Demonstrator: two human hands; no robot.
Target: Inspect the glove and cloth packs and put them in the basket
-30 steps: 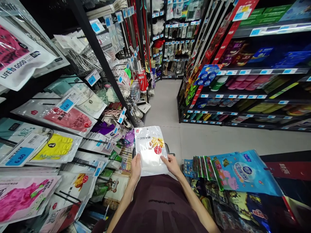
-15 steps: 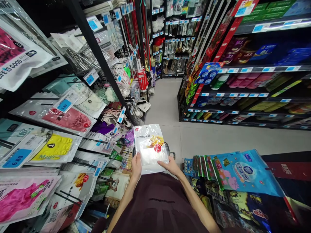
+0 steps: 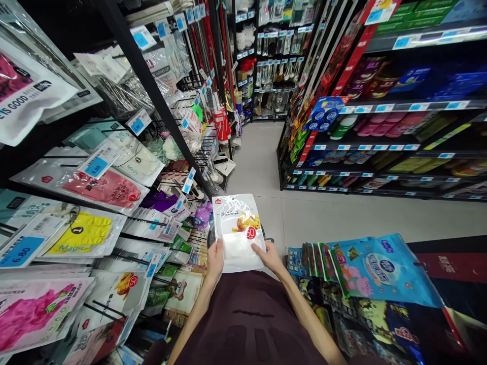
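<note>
Between my two hands is a white packet of disposable gloves (image 3: pixel 236 223), with a food picture and a red round "50" mark on its front. My left hand (image 3: pixel 215 261) grips its lower left edge, thumb on the front. At the lower right edge, my right hand (image 3: pixel 269 256) is closed on the packet, its thumb lying across the front. The fingers behind the packet are hidden. Beneath it shows part of a dark rounded basket rim (image 3: pixel 210 234). A similar packet (image 3: pixel 110 294) hangs on the rack to the left.
Bagged gloves, such as a yellow pair (image 3: pixel 81 230), hang on hooks along the left rack. Shelves with bottles (image 3: pixel 391 124) stand at the right. A blue bag (image 3: pixel 384 271) hangs at the lower right. Grey floor (image 3: pixel 262 152) runs ahead between the racks.
The packet has shifted slightly to the right and turned a little, and the glare on it has moved. Both hands keep their hold. The view has moved only slightly.
</note>
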